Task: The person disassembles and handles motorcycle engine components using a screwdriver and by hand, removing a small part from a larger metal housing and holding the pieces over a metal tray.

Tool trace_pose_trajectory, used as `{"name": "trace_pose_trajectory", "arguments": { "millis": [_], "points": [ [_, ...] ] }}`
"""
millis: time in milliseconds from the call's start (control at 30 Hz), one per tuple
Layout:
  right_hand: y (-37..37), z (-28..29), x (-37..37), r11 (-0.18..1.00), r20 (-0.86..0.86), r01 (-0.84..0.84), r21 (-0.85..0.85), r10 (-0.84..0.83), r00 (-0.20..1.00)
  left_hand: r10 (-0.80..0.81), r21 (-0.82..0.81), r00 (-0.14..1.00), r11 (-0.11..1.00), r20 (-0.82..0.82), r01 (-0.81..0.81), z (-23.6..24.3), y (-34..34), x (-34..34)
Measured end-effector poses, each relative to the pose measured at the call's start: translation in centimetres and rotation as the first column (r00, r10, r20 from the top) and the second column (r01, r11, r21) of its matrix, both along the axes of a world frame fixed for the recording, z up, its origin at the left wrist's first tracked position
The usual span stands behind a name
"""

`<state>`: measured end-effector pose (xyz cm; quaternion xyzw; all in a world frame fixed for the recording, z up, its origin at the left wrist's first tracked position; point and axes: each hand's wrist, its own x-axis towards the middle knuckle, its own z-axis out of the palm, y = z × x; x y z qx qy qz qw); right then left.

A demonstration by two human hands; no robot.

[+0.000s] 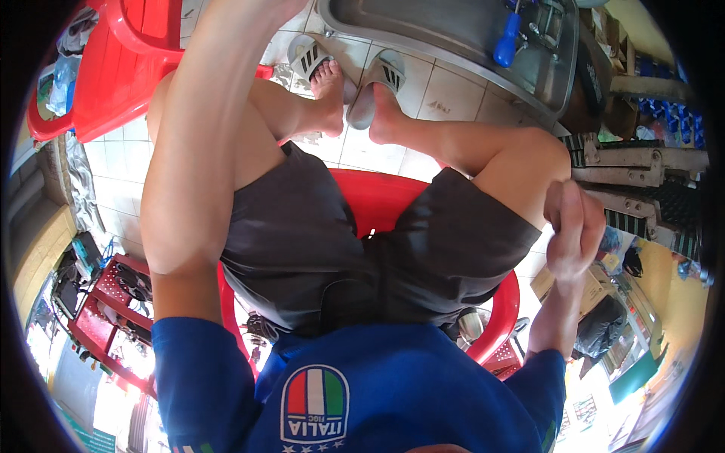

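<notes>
My left forearm (200, 151) stretches up past the left thigh to the top edge, where the hand is cut off from view. My right hand (574, 226) is raised beside my right knee, its fingers curled into a fist. Whatever it may hold is hidden by the fingers. Ahead on the right is a grey metal tray (423, 34) with a raised rim. A blue-handled tool (510, 41), like a screwdriver, lies in it near small metal parts (540, 34). Neither hand visibly touches the tray.
I sit on a red plastic chair (377, 198); another red chair (136, 64) stands at the far left. A red perforated rack (109, 309) holds dark items at the left. Metal pieces with ribbed dark pads (642, 162) and a cardboard box (596, 291) are on the right.
</notes>
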<state>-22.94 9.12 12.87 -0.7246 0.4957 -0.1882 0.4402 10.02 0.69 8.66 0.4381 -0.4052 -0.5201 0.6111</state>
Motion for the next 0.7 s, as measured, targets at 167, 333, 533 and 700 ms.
{"name": "trace_pose_trajectory", "arguments": {
  "millis": [167,333,533,700],
  "points": [
    [-4.4,0.2,7.3,0.956,-0.349,-0.243,0.167,0.288,0.892,0.115,-0.016,0.988,0.993,0.099,-0.114,-0.5,0.8,2.0],
    [-4.7,-3.4,12.5,0.842,-0.503,-0.445,0.304,0.539,0.675,0.225,-0.021,0.956,0.974,0.187,-0.225,-1.4,0.0,1.6],
    [-5.9,-12.9,12.7,0.874,-0.607,-0.260,0.410,0.474,0.638,0.143,0.016,0.989,0.990,-0.026,-0.143,-2.0,0.8,0.4],
    [-6.9,-14.4,12.0,0.871,-0.502,-0.286,0.399,0.468,0.727,0.232,0.095,0.963,0.965,0.137,-0.246,-0.3,0.2,-1.0]
  ]
}}
